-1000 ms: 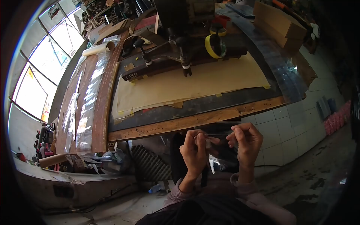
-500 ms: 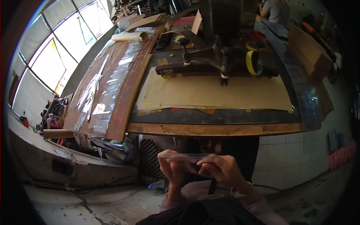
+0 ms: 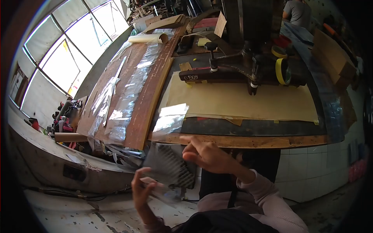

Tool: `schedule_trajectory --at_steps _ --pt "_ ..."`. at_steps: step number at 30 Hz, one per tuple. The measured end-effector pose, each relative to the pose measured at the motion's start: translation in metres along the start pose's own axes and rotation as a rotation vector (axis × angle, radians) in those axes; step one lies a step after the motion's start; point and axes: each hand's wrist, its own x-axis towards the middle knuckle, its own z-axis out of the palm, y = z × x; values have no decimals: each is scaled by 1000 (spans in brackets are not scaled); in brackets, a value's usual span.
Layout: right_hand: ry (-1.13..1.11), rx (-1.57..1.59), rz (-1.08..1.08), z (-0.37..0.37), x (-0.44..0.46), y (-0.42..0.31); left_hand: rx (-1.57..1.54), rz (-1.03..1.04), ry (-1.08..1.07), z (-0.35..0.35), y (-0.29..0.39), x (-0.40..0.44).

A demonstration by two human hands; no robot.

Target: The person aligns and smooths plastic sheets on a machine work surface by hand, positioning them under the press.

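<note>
A clear plastic sheet (image 3: 169, 118) hangs slanted in front of the table's front edge, its upper part catching the light. My left hand (image 3: 143, 190) has its thumb and fingers closed around the lower left part of this sheet. Beside the sheet's right edge is my right hand (image 3: 210, 155), palm down, index finger and thumb apart; whether a fingertip touches the plastic is unclear. Both hands are in front of the table, the right one higher.
Behind the hands, a wooden-edged table (image 3: 248, 140) bears tan paper (image 3: 248, 101) under a dark clamp bar (image 3: 229, 75). Yellow tape rolls (image 3: 278, 71) stand at the right. On the left board (image 3: 134, 130) lie plastic strips and a paper roll (image 3: 145, 38). A person (image 3: 298, 13) is at the back right.
My hands have moved apart, the left one down and left, the right one up. The plastic between them now shows as a wide, open sheet. The view has shifted.
</note>
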Motion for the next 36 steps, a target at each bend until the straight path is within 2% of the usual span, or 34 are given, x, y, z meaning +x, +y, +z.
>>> schedule_trajectory --at_steps 2,5,6,9,10,11,13,15,17,20,23,26,28,29,30,33,36 --pt "-111 -10 61 0 -12 2 22 -57 63 -20 37 30" --pt "-233 -53 40 -4 -31 10 133 -3 43 -62 78 91" --pt "-262 -91 62 -4 -37 15 114 92 96 -72 77 115" --pt "-180 28 63 -14 -47 11 58 156 143 -65 95 158" --pt "-143 31 98 -20 -46 6 56 162 49 -54 104 156" --pt "-77 72 110 -23 -45 4 181 122 30 -34 116 146" --pt "48 159 131 -25 -41 -1 193 -130 -74 3 131 120" --pt "97 200 135 -23 -33 -11 413 19 -111 20 115 99" --pt "62 210 157 -16 -25 -20 854 439 -97 9 71 78" --pt "32 140 135 9 -7 -25 844 -24 -4 -8 61 26" --pt "57 239 -4 45 17 -27 485 -304 46 -20 70 -27" --pt "-6 375 -148 85 41 -27 397 -319 98 -49 42 -97" --pt "-296 438 -63 111 47 -33 357 -247 249 -70 8 -135" --pt "-445 465 -20 124 49 -36 334 -210 325 -64 15 -134" --pt "-501 486 -58 140 49 -39 417 -315 362 -59 26 -133" --pt "-597 652 -123 178 48 -55 388 -347 407 -64 17 -134" --pt "-656 485 -190 202 48 -57 304 -334 419 -82 -14 -149"
